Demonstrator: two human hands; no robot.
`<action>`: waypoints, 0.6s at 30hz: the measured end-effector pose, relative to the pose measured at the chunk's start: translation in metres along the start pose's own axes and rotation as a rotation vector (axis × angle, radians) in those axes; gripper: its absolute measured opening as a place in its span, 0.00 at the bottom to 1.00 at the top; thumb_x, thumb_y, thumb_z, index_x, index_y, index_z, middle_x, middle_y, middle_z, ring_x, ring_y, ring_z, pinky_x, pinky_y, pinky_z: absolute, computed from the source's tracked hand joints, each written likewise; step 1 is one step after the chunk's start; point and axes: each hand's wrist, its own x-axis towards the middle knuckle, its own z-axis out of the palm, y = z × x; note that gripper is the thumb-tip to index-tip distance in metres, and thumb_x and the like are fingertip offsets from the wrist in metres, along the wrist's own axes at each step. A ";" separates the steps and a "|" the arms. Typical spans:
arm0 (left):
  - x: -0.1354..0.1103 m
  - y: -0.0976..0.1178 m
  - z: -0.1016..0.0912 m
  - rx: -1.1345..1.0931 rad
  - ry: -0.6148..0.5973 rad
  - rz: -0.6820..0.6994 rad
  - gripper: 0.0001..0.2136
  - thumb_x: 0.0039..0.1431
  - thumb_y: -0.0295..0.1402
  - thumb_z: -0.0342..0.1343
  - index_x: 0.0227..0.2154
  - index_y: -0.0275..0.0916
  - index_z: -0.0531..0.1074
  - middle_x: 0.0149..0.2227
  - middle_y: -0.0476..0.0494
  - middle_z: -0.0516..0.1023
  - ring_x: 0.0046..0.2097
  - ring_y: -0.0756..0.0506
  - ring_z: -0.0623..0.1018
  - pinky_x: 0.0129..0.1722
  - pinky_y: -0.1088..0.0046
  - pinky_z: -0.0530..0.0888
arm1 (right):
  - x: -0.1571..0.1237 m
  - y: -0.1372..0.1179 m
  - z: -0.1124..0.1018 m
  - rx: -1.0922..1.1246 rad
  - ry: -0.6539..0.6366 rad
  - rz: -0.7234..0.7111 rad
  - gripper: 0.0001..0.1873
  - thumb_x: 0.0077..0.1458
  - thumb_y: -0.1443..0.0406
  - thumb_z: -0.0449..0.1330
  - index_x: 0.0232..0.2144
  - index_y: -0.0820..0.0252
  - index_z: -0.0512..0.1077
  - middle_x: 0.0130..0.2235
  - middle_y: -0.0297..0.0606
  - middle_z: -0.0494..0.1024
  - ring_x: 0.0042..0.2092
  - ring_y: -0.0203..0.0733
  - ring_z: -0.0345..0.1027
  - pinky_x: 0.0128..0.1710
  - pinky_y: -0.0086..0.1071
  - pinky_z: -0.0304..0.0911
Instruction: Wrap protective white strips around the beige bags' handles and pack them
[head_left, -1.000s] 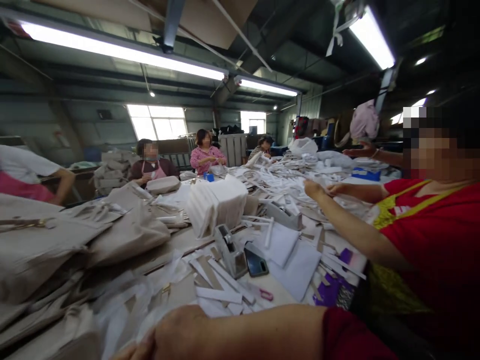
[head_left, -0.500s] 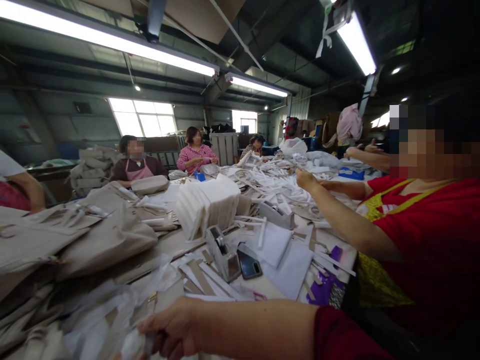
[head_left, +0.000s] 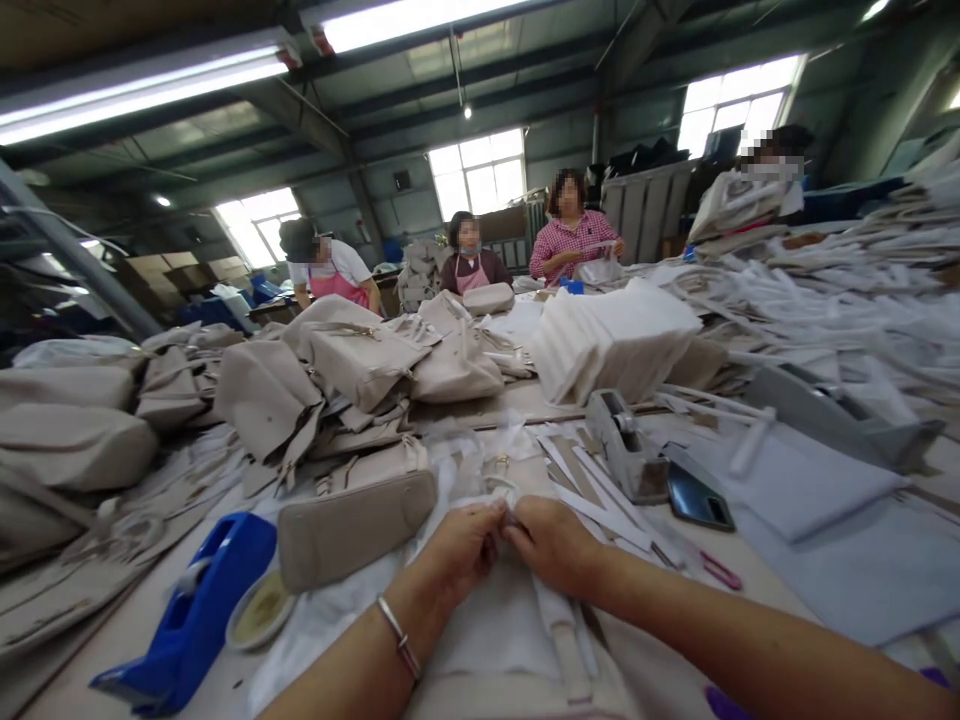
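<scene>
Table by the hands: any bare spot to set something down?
Bare table left of the blue tape dispenser, and between the pink scissors and grey sheet. Crowded: beige bags at left, white strips ahead of the left hand and right hand, which pinch white wrapping.

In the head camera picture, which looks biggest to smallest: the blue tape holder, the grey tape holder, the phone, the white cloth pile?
1. Blue tape holder and white cloth pile: they look about alike, and the blue one is nearer the camera.
2. Grey tape holder.
3. Phone.
</scene>
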 end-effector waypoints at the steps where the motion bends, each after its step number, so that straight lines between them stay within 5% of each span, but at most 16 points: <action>1: 0.001 -0.003 0.000 0.012 0.003 0.013 0.26 0.40 0.55 0.68 0.25 0.36 0.68 0.19 0.56 0.63 0.20 0.56 0.60 0.20 0.80 0.56 | -0.002 0.001 -0.001 -0.037 -0.015 -0.025 0.08 0.56 0.64 0.58 0.28 0.62 0.72 0.31 0.42 0.75 0.34 0.42 0.64 0.35 0.33 0.54; 4: 0.002 -0.009 0.000 0.075 0.003 0.054 0.26 0.41 0.56 0.67 0.25 0.36 0.69 0.18 0.55 0.64 0.19 0.55 0.59 0.20 0.77 0.53 | -0.001 0.009 -0.009 0.157 -0.132 -0.025 0.08 0.52 0.65 0.62 0.23 0.61 0.71 0.28 0.39 0.74 0.33 0.40 0.63 0.34 0.32 0.55; 9: 0.000 -0.013 0.000 0.251 0.021 0.192 0.25 0.43 0.55 0.65 0.23 0.36 0.70 0.21 0.53 0.64 0.23 0.53 0.58 0.24 0.74 0.52 | 0.015 0.025 -0.021 0.898 -0.336 0.600 0.21 0.63 0.54 0.52 0.23 0.61 0.66 0.20 0.28 0.64 0.18 0.28 0.43 0.17 0.25 0.38; 13: -0.005 -0.013 0.003 0.421 0.074 0.331 0.19 0.47 0.44 0.64 0.17 0.39 0.61 0.21 0.54 0.58 0.28 0.51 0.57 0.28 0.72 0.53 | 0.024 0.026 -0.014 1.064 -0.422 0.778 0.17 0.62 0.57 0.54 0.24 0.60 0.62 0.20 0.26 0.63 0.15 0.25 0.40 0.14 0.21 0.34; 18: -0.008 -0.013 0.005 0.570 0.097 0.352 0.15 0.50 0.36 0.59 0.16 0.40 0.59 0.21 0.54 0.58 0.28 0.51 0.58 0.29 0.72 0.54 | 0.023 0.018 0.000 1.129 -0.303 0.838 0.15 0.61 0.64 0.56 0.23 0.59 0.60 0.18 0.23 0.58 0.15 0.25 0.41 0.12 0.20 0.34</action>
